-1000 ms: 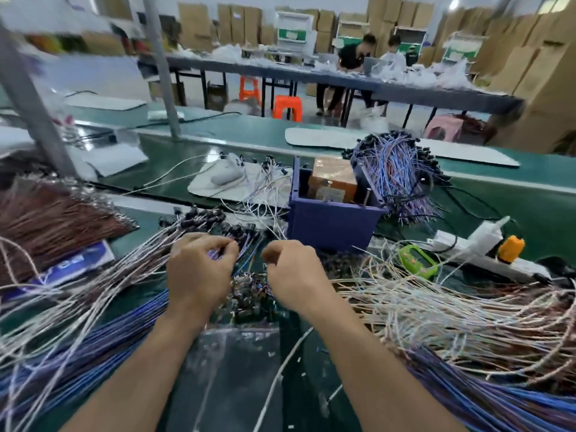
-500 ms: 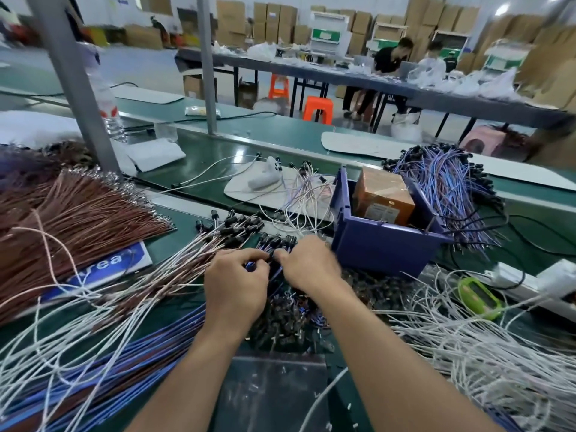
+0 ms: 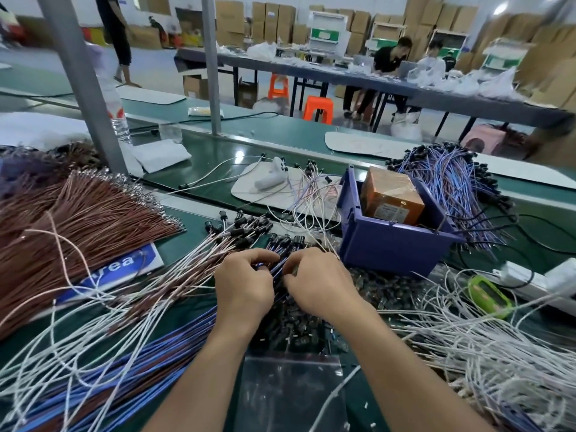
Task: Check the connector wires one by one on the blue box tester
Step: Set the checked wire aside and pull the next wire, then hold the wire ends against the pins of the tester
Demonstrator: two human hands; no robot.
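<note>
Connector wires [image 3: 278, 264]: blue bundle, black plugs, lying on the tabletop [image 3: 193, 218] just left of the blue box tester [image 3: 386, 251].
Hands: left hand [image 3: 244, 289] and right hand [image 3: 318, 286] close together, fingers curled, pinching that bundle.
Inside box: orange carton [image 3: 391, 198].

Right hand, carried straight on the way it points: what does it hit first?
The blue wires that the right hand seems to pinch; just past them, likely the black connectors, though depth is unclear.
</note>
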